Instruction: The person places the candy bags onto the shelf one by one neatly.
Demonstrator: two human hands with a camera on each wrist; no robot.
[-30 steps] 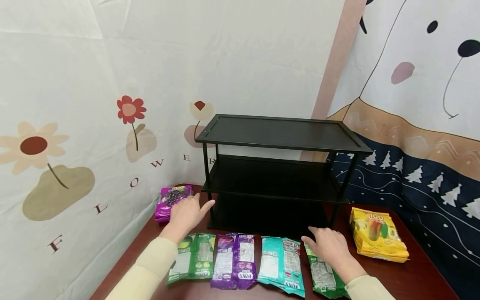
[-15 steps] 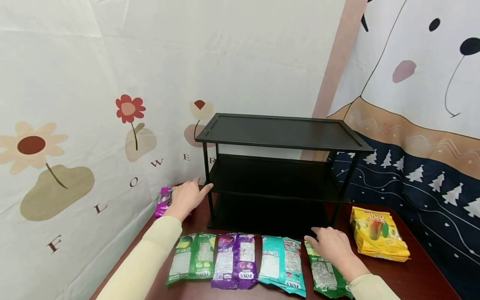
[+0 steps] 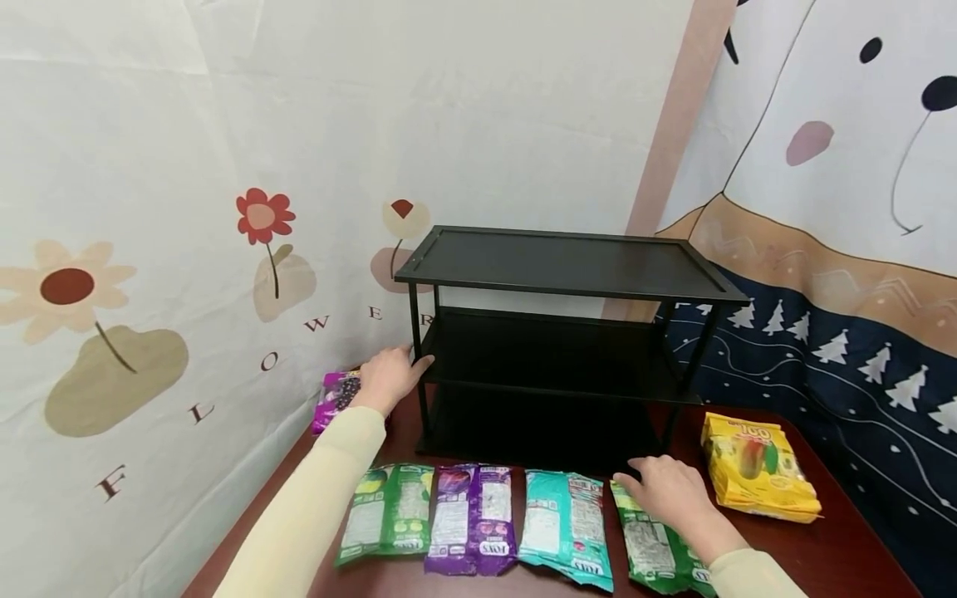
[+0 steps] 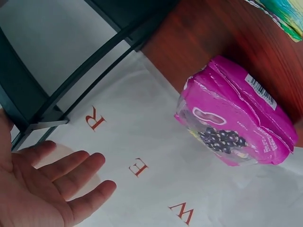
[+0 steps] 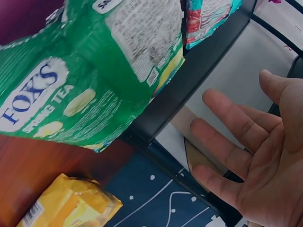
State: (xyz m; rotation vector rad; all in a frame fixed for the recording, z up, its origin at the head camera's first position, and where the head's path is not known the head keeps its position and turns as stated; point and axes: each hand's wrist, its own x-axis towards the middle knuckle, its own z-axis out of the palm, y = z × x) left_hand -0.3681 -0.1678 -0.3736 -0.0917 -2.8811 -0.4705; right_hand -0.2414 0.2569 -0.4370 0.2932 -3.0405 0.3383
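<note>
My left hand (image 3: 389, 378) is at the left front post of a black three-tier shelf rack (image 3: 568, 266), level with the middle tier. In the left wrist view its fingers extend loosely and nothing is held; whether the thumb touches the post I cannot tell. My right hand (image 3: 669, 486) hovers over a green Fox's candy bag (image 3: 646, 544), close to the rack's right front corner. The right wrist view shows that hand's fingers (image 5: 222, 149) spread and relaxed, apart from the green bag. Beside the left hand lies a magenta candy bag (image 4: 236, 118) with a dark berry picture, partly hidden in the head view.
Along the table's front lie another green bag (image 3: 389, 511), a purple bag (image 3: 471, 519) and a teal bag (image 3: 564, 523). A yellow bag (image 3: 755, 465) with a mango picture lies right of the rack. Printed cloth walls (image 3: 523, 124) stand close behind.
My left hand has moved up and right, from near the magenta bag to the rack's left post. The right hand has shifted slightly right over the green bag.
</note>
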